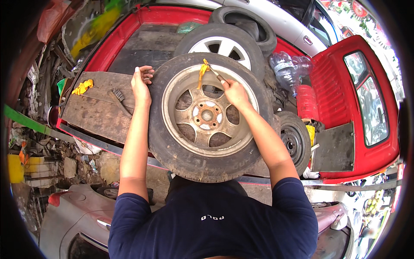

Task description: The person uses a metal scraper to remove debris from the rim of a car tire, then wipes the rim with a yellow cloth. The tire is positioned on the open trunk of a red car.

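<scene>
A wheel with a black tyre (172, 144) and a worn, dirty alloy rim (202, 139) lies in front of me, its rusty hub face up. My right hand (236, 93) is over the rim's upper right, closed on a slim tool (219, 77) with a brown handle and a metal shaft. The tool's tip meets a crumpled yellow strip (202, 71) at the rim's far inner edge; whether the strip is cloth I cannot tell. Beside the tyre's left edge is my left hand (141, 86), holding nothing, its fingers loosely bent and apart.
A wire brush (118, 101) and a yellow crumpled rag (83, 87) lie on the wooden board (97, 116) at left. Behind are a second wheel (194, 36) and a bare tyre (267, 39). Plastic bottles (284, 69), a steel wheel (293, 138) and a red truck cab (371, 108) stand right.
</scene>
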`<state>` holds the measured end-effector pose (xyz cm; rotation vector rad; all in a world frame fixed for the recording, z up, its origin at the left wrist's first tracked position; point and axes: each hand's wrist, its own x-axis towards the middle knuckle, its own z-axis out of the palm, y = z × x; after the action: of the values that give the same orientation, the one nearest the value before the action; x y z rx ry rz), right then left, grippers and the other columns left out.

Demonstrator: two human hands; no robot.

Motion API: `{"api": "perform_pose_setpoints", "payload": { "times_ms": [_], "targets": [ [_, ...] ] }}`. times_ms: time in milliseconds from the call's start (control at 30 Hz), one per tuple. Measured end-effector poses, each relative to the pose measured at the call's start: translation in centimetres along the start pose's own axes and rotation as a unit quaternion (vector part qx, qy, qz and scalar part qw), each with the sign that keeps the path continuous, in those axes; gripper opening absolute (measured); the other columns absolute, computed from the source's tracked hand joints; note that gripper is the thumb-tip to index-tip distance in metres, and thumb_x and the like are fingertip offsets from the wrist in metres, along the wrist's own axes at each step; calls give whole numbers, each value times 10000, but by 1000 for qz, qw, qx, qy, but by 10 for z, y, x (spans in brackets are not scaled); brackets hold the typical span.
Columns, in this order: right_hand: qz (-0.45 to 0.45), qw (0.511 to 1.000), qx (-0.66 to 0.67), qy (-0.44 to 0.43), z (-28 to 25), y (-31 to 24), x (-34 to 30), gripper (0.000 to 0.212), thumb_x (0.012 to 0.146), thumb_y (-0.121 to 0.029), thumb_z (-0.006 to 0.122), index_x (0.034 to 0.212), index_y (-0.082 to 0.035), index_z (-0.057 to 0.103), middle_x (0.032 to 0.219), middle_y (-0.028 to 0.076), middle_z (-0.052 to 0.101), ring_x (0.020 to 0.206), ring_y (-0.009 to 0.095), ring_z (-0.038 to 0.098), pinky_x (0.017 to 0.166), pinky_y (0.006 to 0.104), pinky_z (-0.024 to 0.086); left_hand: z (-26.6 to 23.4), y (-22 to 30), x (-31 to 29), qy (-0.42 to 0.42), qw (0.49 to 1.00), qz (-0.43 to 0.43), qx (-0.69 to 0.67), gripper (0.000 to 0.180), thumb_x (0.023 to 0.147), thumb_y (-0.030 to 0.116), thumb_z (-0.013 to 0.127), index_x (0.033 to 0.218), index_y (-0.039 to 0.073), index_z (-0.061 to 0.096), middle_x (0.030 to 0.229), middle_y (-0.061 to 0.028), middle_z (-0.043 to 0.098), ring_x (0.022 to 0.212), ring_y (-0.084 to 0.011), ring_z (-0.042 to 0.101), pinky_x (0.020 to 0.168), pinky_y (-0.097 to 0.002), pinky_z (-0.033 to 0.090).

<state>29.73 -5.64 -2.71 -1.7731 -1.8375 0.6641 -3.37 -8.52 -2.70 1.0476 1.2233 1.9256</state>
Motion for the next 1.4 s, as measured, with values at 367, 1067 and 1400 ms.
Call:
{"api": "perform_pose_setpoints", "payload": {
  "times_ms": [367,1067,1400],
  "targets": [
    [-29,992,120,-24,64,-12,-10,464,1040,-414,523,1059,0,730,861,214,729,876,322,730,812,433,527,1,-1,1,1,1000,-7,1,491,1114,406,372,1048,57,711,931,-12,702,809,-83,578,684,-234,427],
    [3,984,174,50,58,-8,6,442,1065,-377,487,1126,18,674,992,272,720,1009,430,693,894,503,504,0,-2,0,-15,1000,-7,-2,489,1117,399,368,1050,60,714,945,-15,701,822,-90,584,683,-241,427],
    [-74,991,111,-20,70,-44,-30,386,1067,-310,486,1187,10,665,1071,300,699,1081,468,661,932,526,513,2,-2,0,-18,1000,-5,10,465,1120,375,377,1059,60,713,939,-13,696,828,-89,575,686,-243,424]
  ]
}}
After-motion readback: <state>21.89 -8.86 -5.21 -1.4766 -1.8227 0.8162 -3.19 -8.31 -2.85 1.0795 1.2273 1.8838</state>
